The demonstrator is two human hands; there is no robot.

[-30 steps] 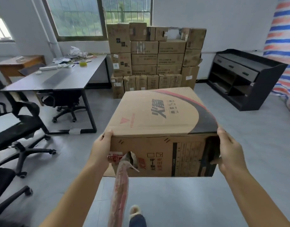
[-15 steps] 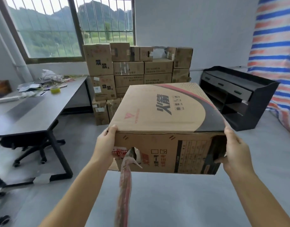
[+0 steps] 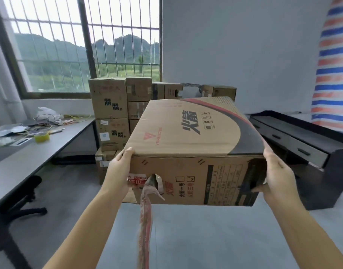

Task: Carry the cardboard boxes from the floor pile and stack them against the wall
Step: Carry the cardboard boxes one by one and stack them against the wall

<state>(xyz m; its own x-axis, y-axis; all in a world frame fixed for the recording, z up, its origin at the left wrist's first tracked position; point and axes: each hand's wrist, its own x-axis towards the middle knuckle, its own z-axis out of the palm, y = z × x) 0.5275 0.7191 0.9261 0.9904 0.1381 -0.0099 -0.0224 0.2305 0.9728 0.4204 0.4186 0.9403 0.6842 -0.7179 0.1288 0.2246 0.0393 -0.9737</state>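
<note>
Gripping one cardboard box (image 3: pixel 194 152) at frame centre, left hand (image 3: pixel 118 171) and right hand (image 3: pixel 279 179) clamping opposite ends to keep it level; trailing one loose tape strip (image 3: pixel 145 220) below; heading toward the stack (image 3: pixel 116 113) waiting at upper centre, roughly ten boxes showing, beside the table (image 3: pixel 31 156) at left.

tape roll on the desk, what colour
Yellow-green tape roll, seen in the head view.

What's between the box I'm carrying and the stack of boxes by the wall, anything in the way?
Nothing visible blocks it. The box, held by the left hand and right hand, faces the stack directly. The desk lies off left, the black cabinet off right. The box hides the floor just ahead.
</note>
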